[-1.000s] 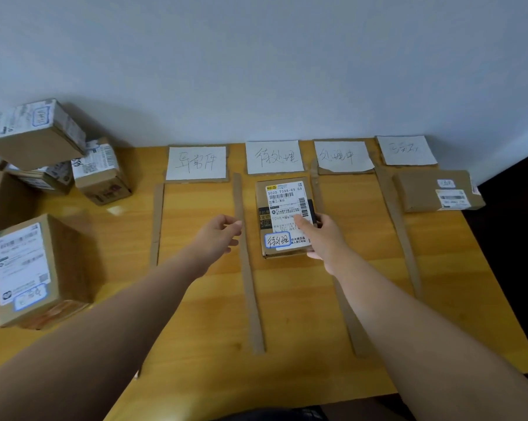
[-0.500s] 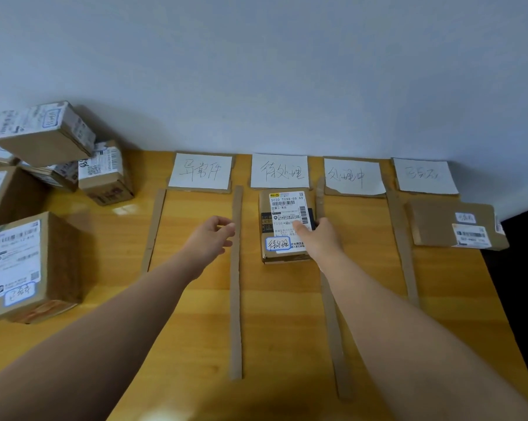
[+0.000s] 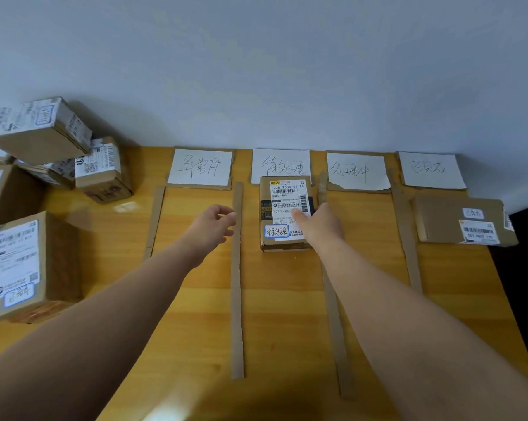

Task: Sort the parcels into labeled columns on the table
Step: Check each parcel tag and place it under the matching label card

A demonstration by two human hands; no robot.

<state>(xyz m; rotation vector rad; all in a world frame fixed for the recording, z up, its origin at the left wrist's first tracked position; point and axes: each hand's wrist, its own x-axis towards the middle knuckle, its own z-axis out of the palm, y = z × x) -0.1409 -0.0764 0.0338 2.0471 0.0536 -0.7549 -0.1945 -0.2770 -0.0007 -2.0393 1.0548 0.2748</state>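
A small brown parcel (image 3: 282, 208) with a white shipping label and a blue-framed sticker lies in the second column, its far edge touching that column's handwritten card (image 3: 282, 162). My right hand (image 3: 320, 226) grips the parcel's right side with the thumb lying on top; the fingers are hidden behind the box. My left hand (image 3: 211, 227) hovers over the first column with loosely curled fingers, holding nothing. A flat brown parcel (image 3: 457, 218) lies in the fourth column below its card (image 3: 431, 170).
Several unsorted parcels are piled at the left: a tall box (image 3: 29, 268), a tilted one (image 3: 41, 129) and a smaller one (image 3: 103, 170). Cardboard strips (image 3: 237, 284) (image 3: 335, 329) divide the wooden table (image 3: 287, 299). Cards (image 3: 200, 167) (image 3: 358, 171) head the first and third columns. A wall stands behind.
My right hand has slid the small parcel away from me, up against the second column's card. My left hand stayed beside it, empty. The camera moved closer.
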